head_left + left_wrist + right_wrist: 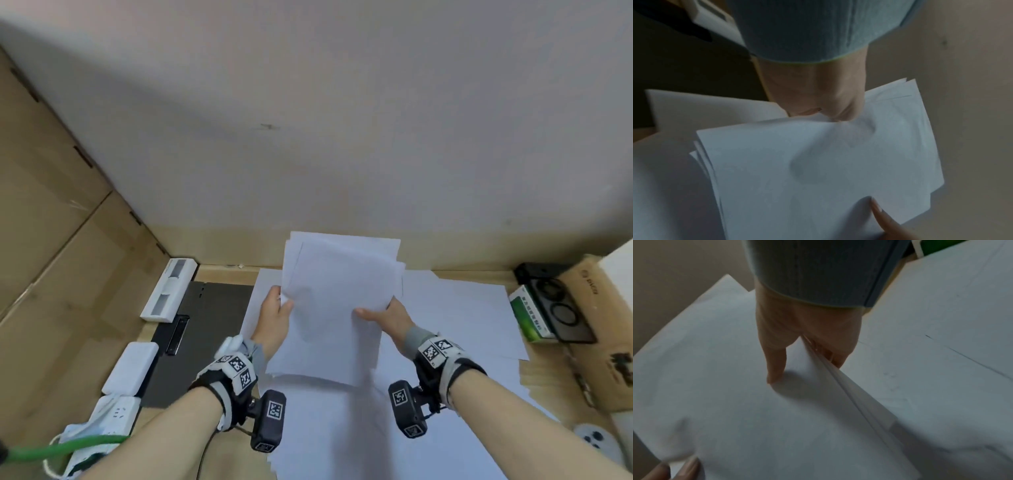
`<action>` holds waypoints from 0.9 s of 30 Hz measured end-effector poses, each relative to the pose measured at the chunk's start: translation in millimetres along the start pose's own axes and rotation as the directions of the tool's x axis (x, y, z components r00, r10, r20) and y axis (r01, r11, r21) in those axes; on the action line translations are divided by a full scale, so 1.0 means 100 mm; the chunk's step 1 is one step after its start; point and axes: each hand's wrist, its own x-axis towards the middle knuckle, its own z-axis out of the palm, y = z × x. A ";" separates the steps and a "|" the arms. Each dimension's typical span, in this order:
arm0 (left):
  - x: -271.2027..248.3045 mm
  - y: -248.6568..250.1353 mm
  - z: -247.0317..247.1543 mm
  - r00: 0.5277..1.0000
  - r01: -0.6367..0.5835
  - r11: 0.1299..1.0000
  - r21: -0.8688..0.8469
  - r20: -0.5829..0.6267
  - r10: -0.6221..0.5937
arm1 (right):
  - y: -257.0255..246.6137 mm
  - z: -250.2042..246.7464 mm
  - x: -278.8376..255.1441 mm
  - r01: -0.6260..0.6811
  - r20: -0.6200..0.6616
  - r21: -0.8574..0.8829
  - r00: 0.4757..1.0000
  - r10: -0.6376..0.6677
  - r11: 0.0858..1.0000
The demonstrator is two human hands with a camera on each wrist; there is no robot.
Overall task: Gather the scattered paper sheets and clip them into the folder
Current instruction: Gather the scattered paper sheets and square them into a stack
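Note:
A loose stack of white paper sheets (337,301) is held up above the table between both hands, its edges uneven. My left hand (275,313) pinches the stack's left edge, thumb on top. My right hand (383,313) grips the right edge, thumb (775,369) lying on the top sheet and fingers underneath. The left wrist view shows the same stack (818,170) with my left hand (824,107) at its edge. More white sheets (462,308) lie spread on the table below. The dark grey folder (202,329) lies open flat at the left, its black clip (177,334) near its left side.
White boxes (169,289) and a power strip (116,414) line the folder's left side. A green-and-white box (529,317) and a black case (561,301) sit at the right. Cardboard walls (51,222) stand left, a plain wall behind.

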 end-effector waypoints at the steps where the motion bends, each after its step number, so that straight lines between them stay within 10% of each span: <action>1: 0.01 0.14 -0.03 0.999 -0.042 0.999 -0.028 0.003 0.042 | -0.15 -0.01 0.00 0.012 0.031 -0.002 0.999 -0.012 1.000; 9: 0.06 0.87 -0.26 0.985 -0.169 0.930 -0.325 -0.088 0.148 | -1.02 -0.07 -0.19 0.271 -0.050 0.037 0.962 -0.269 0.962; 17: -0.16 0.32 0.13 0.990 0.114 0.969 -0.221 0.104 -0.093 | -0.14 -0.03 -0.32 0.114 -0.104 -0.001 0.988 -0.114 0.993; 27: -0.05 0.43 0.07 0.999 0.034 0.953 -0.300 0.020 -0.029 | -0.25 -0.07 -0.23 0.231 -0.100 0.067 0.970 -0.224 0.971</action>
